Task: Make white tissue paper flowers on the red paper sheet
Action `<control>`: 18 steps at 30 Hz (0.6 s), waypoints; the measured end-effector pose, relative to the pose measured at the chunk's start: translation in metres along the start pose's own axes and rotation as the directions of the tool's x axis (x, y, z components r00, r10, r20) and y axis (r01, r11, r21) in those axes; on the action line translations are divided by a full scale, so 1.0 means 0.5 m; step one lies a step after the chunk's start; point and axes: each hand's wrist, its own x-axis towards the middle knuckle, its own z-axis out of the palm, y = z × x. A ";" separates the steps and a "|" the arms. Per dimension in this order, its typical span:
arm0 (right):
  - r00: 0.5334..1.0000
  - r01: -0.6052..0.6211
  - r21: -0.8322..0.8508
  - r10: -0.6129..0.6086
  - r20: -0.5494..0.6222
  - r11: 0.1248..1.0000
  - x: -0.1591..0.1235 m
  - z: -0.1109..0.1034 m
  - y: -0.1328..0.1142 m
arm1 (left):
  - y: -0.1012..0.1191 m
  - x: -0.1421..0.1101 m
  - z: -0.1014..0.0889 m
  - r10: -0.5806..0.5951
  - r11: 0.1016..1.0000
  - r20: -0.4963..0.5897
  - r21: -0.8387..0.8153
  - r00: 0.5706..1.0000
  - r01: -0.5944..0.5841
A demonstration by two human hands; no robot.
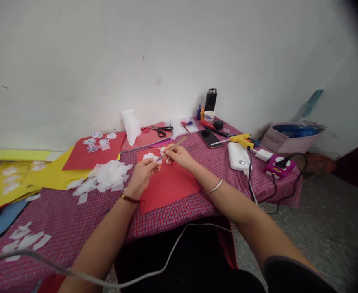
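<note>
My left hand (pixel 142 174) pinches a small piece of white paper (pixel 157 159) between thumb and fingertips, above a red sheet (pixel 169 185). Close beside it, my right hand (pixel 179 156) is closed on a slim brown stick (pixel 179 143), whose lower tip meets the white piece. Whether the stick is a brush handle I cannot make out. White paper tufts (pixel 148 156) rest on the red sheet behind the hands. To the left lies a heap of cut white paper pieces (pixel 108 177).
Black scissors (pixel 161 131), a phone (pixel 210 138), a yellow glue gun (pixel 241 140), a white power bank (pixel 239 156) and a purple power adapter (pixel 279 166) with cables are on the checked cloth (pixel 169 217). A white cord (pixel 169 258) crosses in front. Yellow sheets (pixel 49 177) lie left.
</note>
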 end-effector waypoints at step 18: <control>0.994 -0.106 0.208 0.107 0.009 0.972 -0.013 0.014 -0.013 | 0.004 0.007 -0.010 0.247 0.965 0.002 0.087 0.969 -0.246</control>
